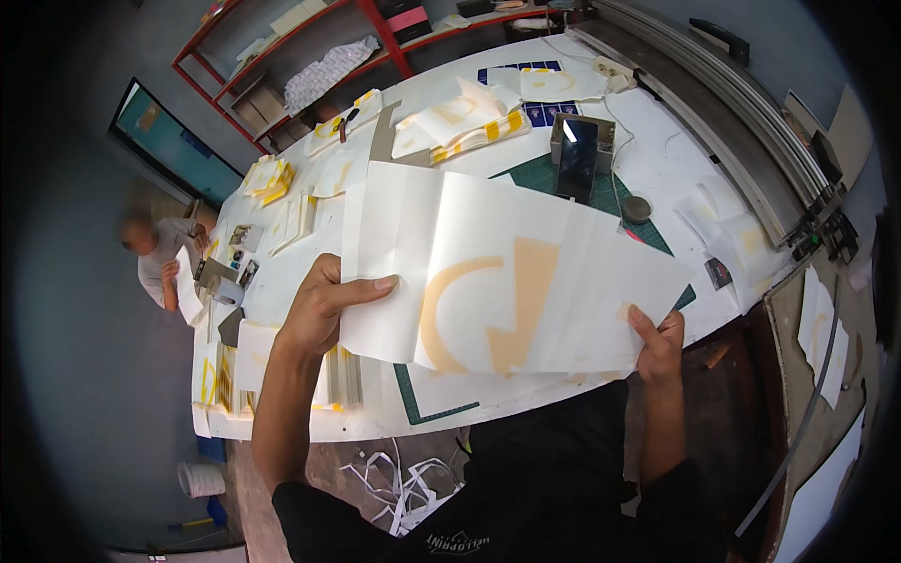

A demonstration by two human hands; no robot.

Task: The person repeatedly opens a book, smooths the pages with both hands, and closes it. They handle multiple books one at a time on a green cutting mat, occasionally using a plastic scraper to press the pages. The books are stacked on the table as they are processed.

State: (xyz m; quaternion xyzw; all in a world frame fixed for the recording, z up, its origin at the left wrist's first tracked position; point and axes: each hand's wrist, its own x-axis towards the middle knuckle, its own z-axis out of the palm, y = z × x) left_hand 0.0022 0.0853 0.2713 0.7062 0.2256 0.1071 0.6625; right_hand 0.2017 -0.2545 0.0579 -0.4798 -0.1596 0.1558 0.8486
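Observation:
A white paper sheet [591,281] with fold creases hangs between my two hands, above the near part of the table. A pale orange curved and angular print shows on it. My left hand [319,300] grips its left edge, thumb lying flat on top. At the lower right corner, my right hand [661,345] pinches the paper between thumb and fingers. Under the sheet lies a green cutting mat [540,174], mostly hidden. Just beyond the paper, a dark phone [576,158] leans upright against a small box [604,141].
Paper stacks with yellow print [479,136] cover the white table [282,427]. A long metal cutter [713,94] borders the right side. At far left, another person [169,249] holds white paper. Paper strips [404,488] litter the floor. A round dark object [636,209] sits on the mat.

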